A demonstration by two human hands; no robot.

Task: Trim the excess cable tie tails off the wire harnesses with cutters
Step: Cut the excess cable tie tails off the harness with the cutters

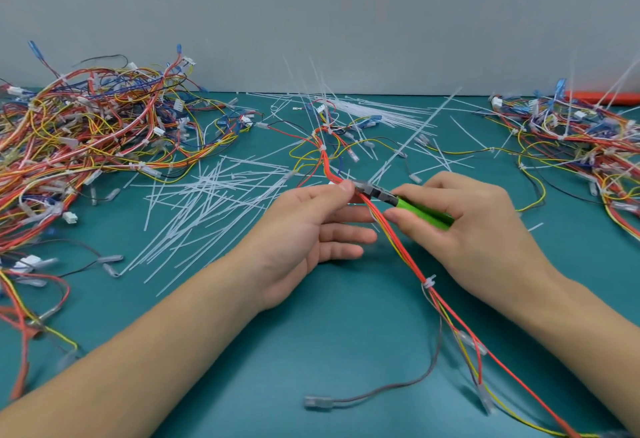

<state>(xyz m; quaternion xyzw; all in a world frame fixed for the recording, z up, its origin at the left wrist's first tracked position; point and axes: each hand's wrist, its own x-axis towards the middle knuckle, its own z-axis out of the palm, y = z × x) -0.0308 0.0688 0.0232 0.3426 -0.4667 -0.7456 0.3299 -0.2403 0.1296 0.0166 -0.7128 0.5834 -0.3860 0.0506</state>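
Head view: the left hand (pixel 311 226) pinched the red-and-yellow wire harness (pixel 408 257) between thumb and forefinger at mid-table. The right hand (pixel 474 222) gripped green-handled cutters (pixel 398 199), their jaws at the pinch point (the tie there was hidden). Cut tie tails (pixel 207 202) littered the teal mat (pixel 311 351). Judged partly complete: the right-hand harness pile (pixel 581 146) showed long untrimmed tails.

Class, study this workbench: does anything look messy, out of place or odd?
Yes: cut cable tie tails lie scattered loose across the green mat instead of in a bin, left of the hands, between the two harness heaps. Nothing looks damaged.
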